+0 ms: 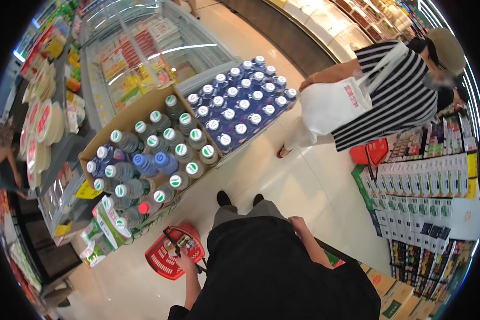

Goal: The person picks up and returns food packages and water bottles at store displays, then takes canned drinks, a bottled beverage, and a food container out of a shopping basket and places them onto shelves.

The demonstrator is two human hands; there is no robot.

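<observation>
My left hand is closed round the black handle of a red shopping basket, which hangs at my left side. Small packaged items lie inside the basket, too small to name. My right hand hangs beside my grey shorts, fingers loosely extended and nothing visible in them. In front of me stands a cardboard bin filled with clear water bottles, most with green-and-white caps. Two blue-tinted bottles and one red-capped bottle are among them.
Shrink-wrapped blue bottles adjoin the bin, beside a glass-topped freezer. To the right, a person in a striped top carries a white bag. Another red basket is near the stocked shelves. Cardboard boxes stand behind me.
</observation>
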